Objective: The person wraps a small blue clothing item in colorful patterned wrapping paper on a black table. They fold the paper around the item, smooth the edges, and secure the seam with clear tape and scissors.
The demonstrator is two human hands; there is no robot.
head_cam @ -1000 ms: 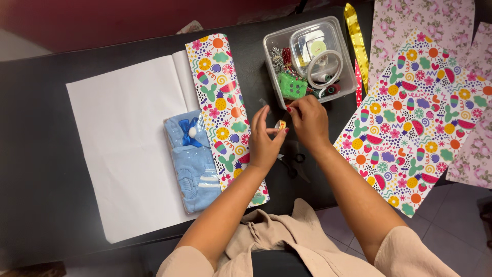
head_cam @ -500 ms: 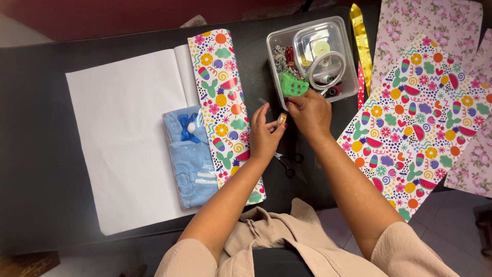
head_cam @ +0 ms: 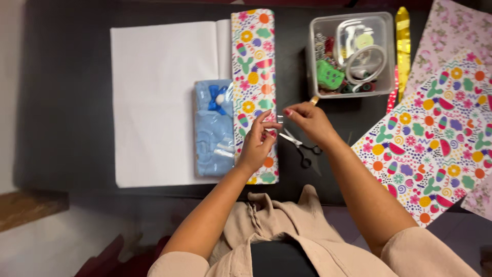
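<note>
Centrally, black table (head_cam: 66, 102) under white paper (head_cam: 159, 102), folded patterned flap (head_cam: 256, 87) at 12 o'clock. Blue garment pack (head_cam: 212, 128) at 9 o'clock of left hand (head_cam: 259, 143). Right hand (head_cam: 310, 120) at 3 o'clock; fingertips of both pinching clear tape strip (head_cam: 279, 121) between them. Scissors (head_cam: 302, 149) at 5 o'clock of tape.

Single head-worn view, steeply downward, close over the black table (head_cam: 66, 102)

Parcel (head_cam: 213, 128) on paper sheet (head_cam: 154, 102), patterned flap (head_cam: 254, 77) beside it; scissors (head_cam: 302, 149) right, tub (head_cam: 351, 54) behind (table's far side).
</note>
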